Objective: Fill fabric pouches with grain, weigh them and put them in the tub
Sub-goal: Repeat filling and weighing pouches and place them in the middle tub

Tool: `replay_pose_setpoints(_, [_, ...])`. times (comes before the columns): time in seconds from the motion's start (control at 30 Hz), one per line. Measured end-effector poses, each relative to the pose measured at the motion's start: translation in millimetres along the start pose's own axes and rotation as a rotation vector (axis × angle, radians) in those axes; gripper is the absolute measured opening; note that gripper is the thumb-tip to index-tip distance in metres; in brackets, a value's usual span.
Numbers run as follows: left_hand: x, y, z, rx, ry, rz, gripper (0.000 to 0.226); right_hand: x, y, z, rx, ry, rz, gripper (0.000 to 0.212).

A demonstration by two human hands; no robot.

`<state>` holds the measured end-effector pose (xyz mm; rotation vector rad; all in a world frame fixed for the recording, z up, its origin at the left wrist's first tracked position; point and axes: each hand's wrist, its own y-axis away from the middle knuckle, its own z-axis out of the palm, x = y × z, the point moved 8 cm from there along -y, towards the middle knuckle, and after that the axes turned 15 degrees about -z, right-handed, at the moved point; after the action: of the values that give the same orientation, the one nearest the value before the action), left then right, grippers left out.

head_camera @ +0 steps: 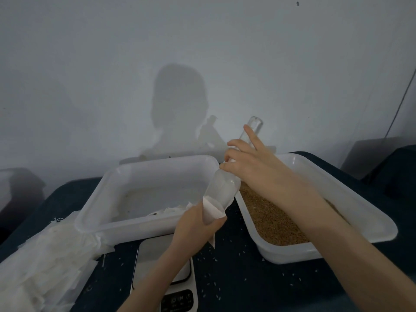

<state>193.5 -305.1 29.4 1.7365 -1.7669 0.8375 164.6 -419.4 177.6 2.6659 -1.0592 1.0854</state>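
A pale wall (202,52) fills the upper half of the view, with a person's shadow (177,104) cast on it. Below it a dark tabletop (236,278) carries everything, and loose grains (213,260) are scattered across it.

The tub (101,199), white plastic, sits at centre left; a few white fabric pieces lie along its near inner edge. To its right stands a second white tray (337,194), angled away, holding a bed of brown grain (274,221). At the lower left a heap of white pouches (45,255) spreads from the tub's near corner toward the bottom edge. A scale (162,251) sits just in front of the tub, its platform bare and its buttons near the bottom edge; the display is too dim to read.

The right hand (252,163) reaches over the tray and grips a clear plastic scoop (222,190) by its handle, index finger stretched along it, with the scoop tilted mouth-down. The left hand (195,224) is curled round a white pouch (212,210), holding it above the scale, in the gap between tub and tray. The scoop's mouth sits in the pouch's open top. Whether grain is in the scoop I cannot tell.
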Motion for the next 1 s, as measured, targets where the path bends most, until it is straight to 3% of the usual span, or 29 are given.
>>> replay_pose_setpoints(0.13, [-5,-3,-4,0.009,0.02,-0.033,0.037,0,-2,-3,0.036,0.026,0.015,0.049])
replay_pose_setpoints(0.3, [-10,-5,-8,-0.025,-0.039,-0.045,0.031,9,13,26,-0.004,-0.132,0.068,0.043])
replay_pose_setpoints(0.4, [-15,-6,-13,-0.025,-0.024,-0.038,0.02,14,28,52,-0.058,-0.315,0.126,0.029])
replay_pose_setpoints(0.53, [-24,-10,-28,0.017,-0.095,0.0,0.021,25,63,91,-0.097,-0.584,0.279,0.021])
replay_pose_setpoints(0.73, [-38,-1,-44,0.064,-0.303,0.128,0.014,43,122,163,-0.368,-0.6,0.567,0.022])
replay_pose_setpoints(0.87, [-73,7,-55,0.082,-0.362,0.055,0.018,25,126,195,-0.576,-0.685,0.524,0.021])
replay_pose_setpoints(1.0, [-89,13,-51,0.018,-0.35,0.018,0.018,6,117,209,-0.669,-0.772,0.497,0.021])
